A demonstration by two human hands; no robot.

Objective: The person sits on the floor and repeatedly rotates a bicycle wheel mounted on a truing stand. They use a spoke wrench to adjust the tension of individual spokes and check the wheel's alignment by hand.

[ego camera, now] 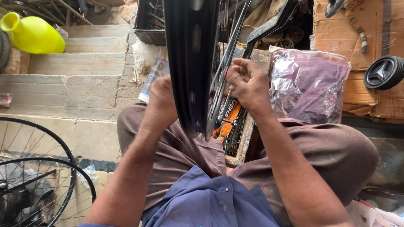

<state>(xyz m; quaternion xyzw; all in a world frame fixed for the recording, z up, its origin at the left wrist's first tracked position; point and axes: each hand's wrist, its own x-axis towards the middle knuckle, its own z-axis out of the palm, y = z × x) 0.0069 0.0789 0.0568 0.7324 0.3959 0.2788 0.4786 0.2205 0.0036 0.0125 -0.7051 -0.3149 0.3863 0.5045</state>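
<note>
A yellow plastic jug (31, 34) is sitting at the top of the stone steps (75, 63). Two spoked wheels (38, 176) are leaning at the lower left. A crinkled purple plastic bag (307, 86) is lying against torn cardboard (370, 38) — a small black wheel (384, 72) is resting just beside it.

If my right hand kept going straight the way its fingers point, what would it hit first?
The right hand points left, its fingertips already at the thin spokes. Going on, it would likely meet the black wheel rim next, though depth is unclear.
</note>
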